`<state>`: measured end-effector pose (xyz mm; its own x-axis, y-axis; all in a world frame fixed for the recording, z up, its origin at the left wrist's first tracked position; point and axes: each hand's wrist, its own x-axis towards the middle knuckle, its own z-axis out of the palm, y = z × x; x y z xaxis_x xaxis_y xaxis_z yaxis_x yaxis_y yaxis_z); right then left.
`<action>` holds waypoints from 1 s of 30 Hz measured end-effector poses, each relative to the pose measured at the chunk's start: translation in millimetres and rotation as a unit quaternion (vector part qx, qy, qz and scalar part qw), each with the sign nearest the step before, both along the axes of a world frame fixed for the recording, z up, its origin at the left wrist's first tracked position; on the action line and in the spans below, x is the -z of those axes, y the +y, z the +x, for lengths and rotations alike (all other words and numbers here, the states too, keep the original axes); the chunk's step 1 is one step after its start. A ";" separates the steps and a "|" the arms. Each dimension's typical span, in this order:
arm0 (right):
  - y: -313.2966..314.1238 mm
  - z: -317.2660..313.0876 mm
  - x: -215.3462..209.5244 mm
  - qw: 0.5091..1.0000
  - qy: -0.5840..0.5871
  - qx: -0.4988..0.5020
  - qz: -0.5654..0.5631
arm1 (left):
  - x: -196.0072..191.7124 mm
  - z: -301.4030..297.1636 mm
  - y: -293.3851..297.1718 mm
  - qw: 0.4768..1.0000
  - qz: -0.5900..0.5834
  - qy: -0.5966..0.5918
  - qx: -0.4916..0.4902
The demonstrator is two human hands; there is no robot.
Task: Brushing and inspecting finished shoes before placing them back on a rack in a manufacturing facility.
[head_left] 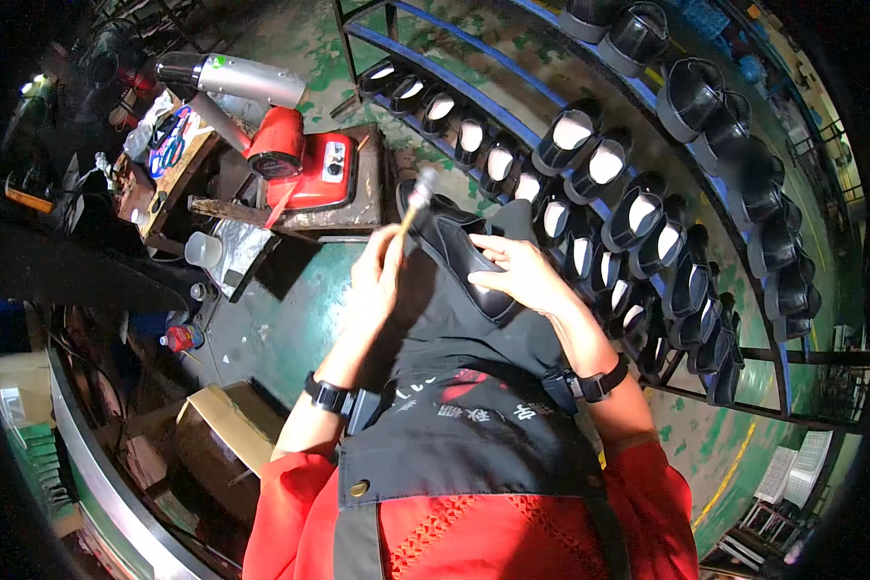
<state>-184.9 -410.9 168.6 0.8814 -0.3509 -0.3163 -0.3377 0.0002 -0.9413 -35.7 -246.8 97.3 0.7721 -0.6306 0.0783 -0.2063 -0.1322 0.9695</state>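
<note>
My left hand (377, 280) grips the wooden handle of a small hammer (418, 196), whose metal head is raised just above a black shoe (454, 246). The shoe rests on my lap over a black apron (474, 425). My right hand (517, 275) lies flat on the shoe's sole and side and holds it steady. Both wrists carry black bands. Most of the shoe's upper is hidden under my right hand.
A blue metal rack (512, 121) with several rows of black shoes curves across the right. A red machine with a grey nozzle (300, 159) stands on a cluttered wooden bench at the left. A cardboard box (224, 425) sits on the green floor at lower left.
</note>
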 end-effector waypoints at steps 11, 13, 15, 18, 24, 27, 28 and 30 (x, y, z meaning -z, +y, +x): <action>1.7 3.2 14.7 0.997 -0.012 0.003 0.080 | 1.6 -19.9 22.4 0.986 0.093 -0.136 -0.020; 0.9 4.2 15.0 0.993 -0.007 0.021 0.120 | 3.6 -21.2 27.2 0.975 0.054 -0.216 0.024; -2.3 5.0 17.7 0.995 0.010 0.008 0.097 | 0.2 -25.5 30.1 0.974 0.037 -0.222 0.039; -0.8 3.1 22.3 0.993 -0.004 0.005 0.122 | -0.1 -14.4 25.4 0.982 0.093 -0.163 0.009; -2.0 0.0 20.5 0.993 -0.016 0.014 0.120 | -4.0 -18.5 29.6 0.975 0.068 -0.207 0.048; -0.3 -1.1 19.4 0.995 -0.024 0.002 0.096 | -5.5 -17.2 29.4 0.978 0.085 -0.192 0.015; -1.7 -2.7 21.4 0.995 -0.023 0.002 0.096 | -10.7 -19.9 31.3 0.974 0.077 -0.209 0.049; -3.2 -4.6 26.2 0.997 -0.024 -0.002 0.073 | -13.1 -19.6 32.4 0.968 0.082 -0.225 0.079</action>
